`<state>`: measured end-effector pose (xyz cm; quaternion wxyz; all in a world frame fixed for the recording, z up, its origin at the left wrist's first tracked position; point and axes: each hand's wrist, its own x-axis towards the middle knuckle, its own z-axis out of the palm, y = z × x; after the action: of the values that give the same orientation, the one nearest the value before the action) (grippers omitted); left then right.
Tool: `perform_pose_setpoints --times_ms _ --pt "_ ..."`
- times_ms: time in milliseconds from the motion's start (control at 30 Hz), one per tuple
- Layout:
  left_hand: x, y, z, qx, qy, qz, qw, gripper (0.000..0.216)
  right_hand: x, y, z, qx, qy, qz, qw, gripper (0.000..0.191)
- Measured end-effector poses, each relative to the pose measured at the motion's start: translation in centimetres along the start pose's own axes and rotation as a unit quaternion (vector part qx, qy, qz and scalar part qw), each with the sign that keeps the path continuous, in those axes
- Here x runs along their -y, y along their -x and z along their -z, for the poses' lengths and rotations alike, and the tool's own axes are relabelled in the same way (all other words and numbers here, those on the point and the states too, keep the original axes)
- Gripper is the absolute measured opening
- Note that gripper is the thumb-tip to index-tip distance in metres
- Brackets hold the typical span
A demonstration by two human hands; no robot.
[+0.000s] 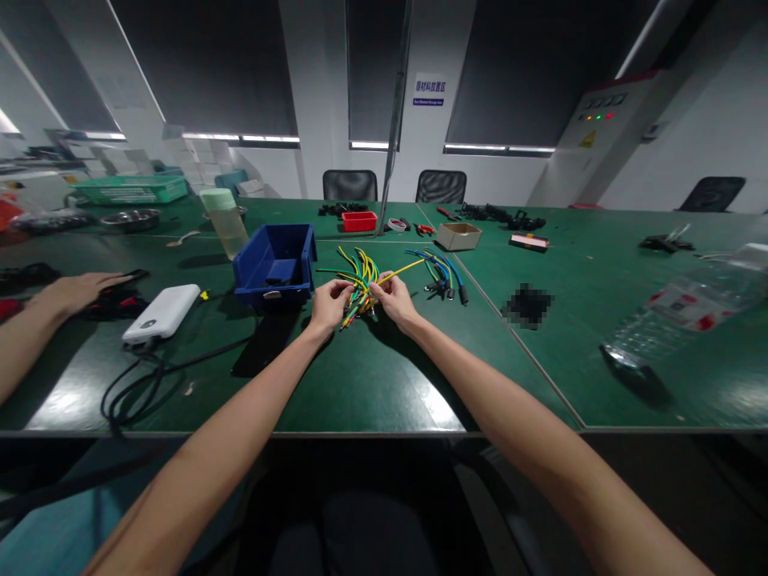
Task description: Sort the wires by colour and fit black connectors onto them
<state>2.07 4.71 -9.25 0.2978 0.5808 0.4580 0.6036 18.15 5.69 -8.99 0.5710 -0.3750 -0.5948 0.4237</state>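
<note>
A loose bunch of yellow and green wires (pixel 363 268) lies on the green table in front of me, some with reddish ends toward me. My left hand (pixel 330 307) is closed at the bunch's left side, its fingertips pinching wires there; exactly which ones is hidden. On the other side, my right hand (pixel 394 299) pinches a yellow wire (pixel 408 268) that sticks out to the upper right. Its far end reaches over a smaller group of blue and green wires (pixel 445 274) with dark and metal ends, lying right of my right hand.
A blue bin (pixel 277 260) stands left of the wires, a black phone-like slab (pixel 264 348) before it. Farther left are a white power bank (pixel 163 314) with a cable and another person's hand (pixel 81 292). A cardboard box (pixel 458 237) and plastic bottle (pixel 684 308) are rightward.
</note>
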Motion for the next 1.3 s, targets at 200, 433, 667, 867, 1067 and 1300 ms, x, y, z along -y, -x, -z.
perform_pose_setpoints --times_ms 200,433,667,867,1067,1300 --pt "-0.17 0.16 -0.05 0.008 0.010 0.001 1.000 0.018 -0.36 -0.10 0.19 -0.009 0.041 0.007 0.999 0.027" --pt "-0.41 0.33 -0.15 0.011 0.021 0.019 1.000 0.018 -0.68 -0.37 0.38 -0.013 0.075 -0.001 0.997 0.033" --pt "-0.46 0.25 -0.15 0.016 0.028 0.029 0.999 0.019 -0.61 -0.42 0.40 -0.019 0.092 -0.005 0.996 0.032" --pt "-0.40 0.29 -0.16 0.017 0.035 0.031 0.999 0.022 -0.57 -0.44 0.52 -0.023 0.090 -0.009 0.996 0.031" --pt "-0.48 0.29 -0.19 0.019 0.030 0.032 0.999 0.023 -0.53 -0.48 0.59 -0.018 0.094 -0.006 0.995 0.030" --pt "-0.50 0.30 -0.14 0.017 0.027 0.038 0.999 0.026 -0.39 -0.45 0.60 -0.019 0.102 -0.004 0.995 0.028"
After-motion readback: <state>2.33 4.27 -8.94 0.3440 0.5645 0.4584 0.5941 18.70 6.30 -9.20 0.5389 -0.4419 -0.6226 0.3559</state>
